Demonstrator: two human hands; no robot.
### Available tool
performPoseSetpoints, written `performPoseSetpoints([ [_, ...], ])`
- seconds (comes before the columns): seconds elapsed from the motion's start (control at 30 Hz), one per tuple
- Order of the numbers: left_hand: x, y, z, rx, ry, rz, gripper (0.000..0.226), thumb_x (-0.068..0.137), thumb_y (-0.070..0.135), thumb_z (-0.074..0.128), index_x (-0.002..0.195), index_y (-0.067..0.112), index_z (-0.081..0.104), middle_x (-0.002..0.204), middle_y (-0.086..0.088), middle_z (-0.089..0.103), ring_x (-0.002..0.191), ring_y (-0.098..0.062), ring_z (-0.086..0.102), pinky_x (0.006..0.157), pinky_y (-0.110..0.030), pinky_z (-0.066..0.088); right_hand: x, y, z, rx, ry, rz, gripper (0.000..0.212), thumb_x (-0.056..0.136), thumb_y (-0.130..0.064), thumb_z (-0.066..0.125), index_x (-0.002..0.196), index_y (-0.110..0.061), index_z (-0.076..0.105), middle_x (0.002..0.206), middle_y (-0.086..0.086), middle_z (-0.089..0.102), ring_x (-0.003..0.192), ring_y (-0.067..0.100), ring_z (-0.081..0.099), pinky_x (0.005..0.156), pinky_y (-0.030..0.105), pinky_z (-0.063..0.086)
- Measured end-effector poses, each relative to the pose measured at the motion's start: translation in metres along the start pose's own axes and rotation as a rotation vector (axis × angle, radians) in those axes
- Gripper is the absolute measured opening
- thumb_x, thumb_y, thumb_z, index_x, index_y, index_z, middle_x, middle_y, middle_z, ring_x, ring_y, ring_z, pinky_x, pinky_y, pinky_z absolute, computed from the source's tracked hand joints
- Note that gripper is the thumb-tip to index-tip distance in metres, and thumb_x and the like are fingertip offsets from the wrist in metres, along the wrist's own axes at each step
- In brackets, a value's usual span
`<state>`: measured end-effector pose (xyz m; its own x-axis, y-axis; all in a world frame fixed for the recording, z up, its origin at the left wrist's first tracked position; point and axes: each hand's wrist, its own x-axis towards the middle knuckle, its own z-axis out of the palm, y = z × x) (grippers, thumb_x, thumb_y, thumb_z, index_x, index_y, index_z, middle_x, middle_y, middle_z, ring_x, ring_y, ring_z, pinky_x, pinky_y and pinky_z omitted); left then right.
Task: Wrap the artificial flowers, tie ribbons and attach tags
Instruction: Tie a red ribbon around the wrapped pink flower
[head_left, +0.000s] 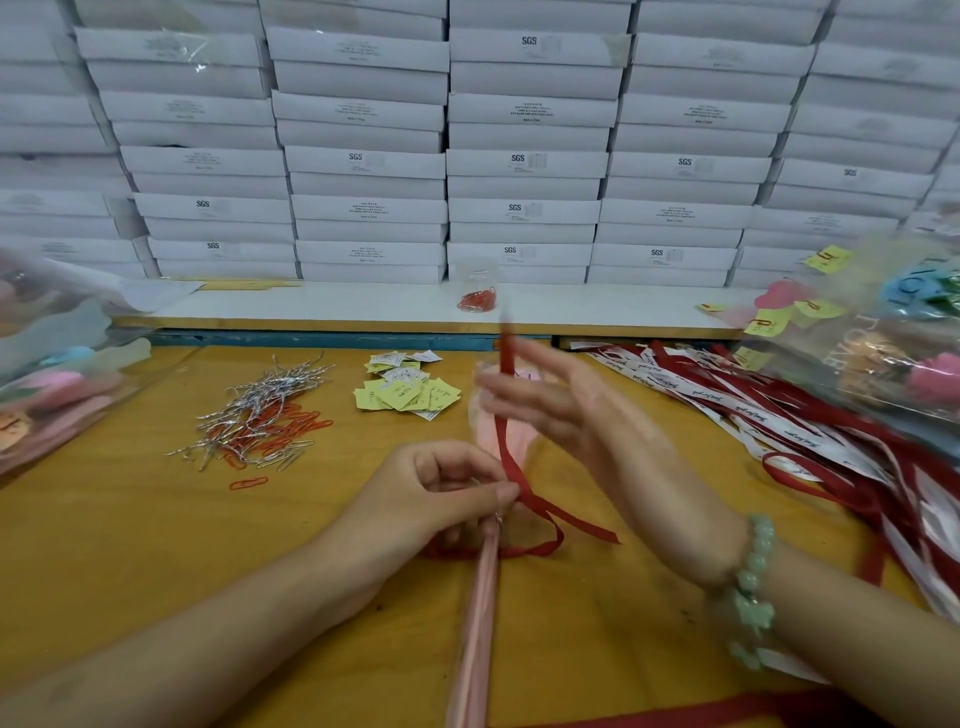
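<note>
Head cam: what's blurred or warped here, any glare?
Head view: the right hand and the upper red ribbon are motion-blurred; the left hand is sharper. The wrapped flowers at the right edge are smeared. Stacked white boxes bow from wide-angle distortion. Light is even, with no strong glare on the table.

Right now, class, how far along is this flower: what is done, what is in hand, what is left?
Done: the pink flower already sits in clear wrap on its pink stem. In hand: the left hand pinches the red ribbon against the stem while the right hand lifts its free end; no bow shows yet. Left: finishing the tie and adding a tag from the yellow tags, perhaps with a clip from the paper clips.
</note>
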<state>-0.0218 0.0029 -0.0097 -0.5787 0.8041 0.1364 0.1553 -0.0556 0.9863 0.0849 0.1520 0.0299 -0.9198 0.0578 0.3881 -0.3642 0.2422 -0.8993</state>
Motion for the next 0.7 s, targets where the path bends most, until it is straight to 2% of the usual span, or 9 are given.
performPoseSetpoints([
  [0.07, -0.005, 0.004, -0.005, -0.017, -0.040, 0.038, 0.013, 0.083, 0.019, 0.073, 0.081, 0.006, 0.072, 0.062, -0.004, 0.066, 0.048, -0.005, 0.056, 0.045, -0.012, 0.041, 0.002, 0.008, -0.009, -0.014, 0.159, 0.008, 0.050, 0.097, -0.052, 0.031, 0.144, -0.034, 0.034, 0.130, -0.012, 0.062, 0.121, 0.005, 0.057, 0.106, 0.031, 0.038],
  [0.13, -0.005, 0.007, -0.007, -0.035, -0.024, 0.072, 0.013, 0.079, 0.025, 0.076, 0.079, 0.012, 0.075, 0.063, -0.003, 0.068, 0.048, -0.004, 0.056, 0.044, -0.010, 0.039, 0.002, 0.011, -0.016, -0.094, 0.249, 0.056, 0.053, 0.092, -0.049, 0.036, 0.143, -0.035, 0.036, 0.122, -0.017, 0.065, 0.113, 0.000, 0.059, 0.098, 0.021, 0.045],
  [0.2, -0.004, 0.006, -0.008, -0.066, -0.003, 0.085, 0.011, 0.076, 0.026, 0.076, 0.078, 0.016, 0.074, 0.062, -0.002, 0.069, 0.047, -0.003, 0.057, 0.042, -0.008, 0.038, 0.000, 0.018, -0.020, -0.242, 0.221, 0.075, 0.039, 0.094, -0.041, 0.041, 0.131, -0.033, 0.049, 0.110, -0.017, 0.069, 0.104, -0.002, 0.062, 0.085, 0.013, 0.047],
  [0.27, -0.004, 0.006, -0.007, -0.105, 0.028, 0.078, 0.010, 0.074, 0.029, 0.076, 0.076, 0.019, 0.075, 0.062, -0.002, 0.069, 0.047, -0.002, 0.058, 0.040, -0.008, 0.038, -0.003, 0.026, -0.019, -0.307, 0.134, 0.125, 0.022, 0.097, -0.033, 0.046, 0.112, -0.028, 0.061, 0.097, -0.007, 0.071, 0.094, 0.004, 0.066, 0.081, 0.016, 0.047],
  [0.33, -0.005, 0.005, -0.009, -0.123, 0.060, 0.073, 0.009, 0.073, 0.029, 0.076, 0.075, 0.021, 0.075, 0.062, -0.002, 0.068, 0.047, -0.002, 0.057, 0.041, -0.008, 0.039, -0.004, 0.031, -0.016, -0.265, 0.059, 0.160, 0.022, 0.096, -0.031, 0.051, 0.099, -0.017, 0.067, 0.087, 0.000, 0.072, 0.084, 0.010, 0.068, 0.079, 0.021, 0.050],
  [0.43, -0.005, 0.003, -0.009, -0.132, 0.086, 0.078, 0.006, 0.075, 0.028, 0.075, 0.075, 0.022, 0.075, 0.063, -0.003, 0.068, 0.048, -0.003, 0.058, 0.043, -0.009, 0.041, -0.004, 0.034, -0.012, -0.213, -0.024, 0.157, 0.019, 0.093, -0.023, 0.059, 0.085, -0.008, 0.067, 0.070, -0.002, 0.067, 0.067, 0.009, 0.061, 0.070, 0.019, 0.047],
  [0.53, -0.004, 0.004, -0.009, -0.158, 0.091, 0.065, 0.004, 0.075, 0.026, 0.073, 0.074, 0.022, 0.074, 0.063, -0.004, 0.068, 0.049, -0.005, 0.058, 0.044, -0.011, 0.042, -0.003, 0.034, -0.014, -0.179, 0.026, 0.164, 0.015, 0.093, -0.015, 0.060, 0.081, -0.012, 0.068, 0.063, -0.006, 0.062, 0.059, 0.002, 0.055, 0.060, 0.013, 0.043],
  [0.7, -0.004, 0.003, -0.009, -0.194, 0.098, 0.045, 0.004, 0.075, 0.023, 0.071, 0.075, 0.020, 0.074, 0.067, -0.010, 0.067, 0.055, -0.010, 0.060, 0.050, -0.017, 0.048, -0.001, 0.033, -0.017, -0.041, 0.211, 0.251, 0.026, 0.099, -0.017, 0.049, 0.076, -0.012, 0.061, 0.059, -0.005, 0.051, 0.054, 0.006, 0.046, 0.050, 0.017, 0.038],
])
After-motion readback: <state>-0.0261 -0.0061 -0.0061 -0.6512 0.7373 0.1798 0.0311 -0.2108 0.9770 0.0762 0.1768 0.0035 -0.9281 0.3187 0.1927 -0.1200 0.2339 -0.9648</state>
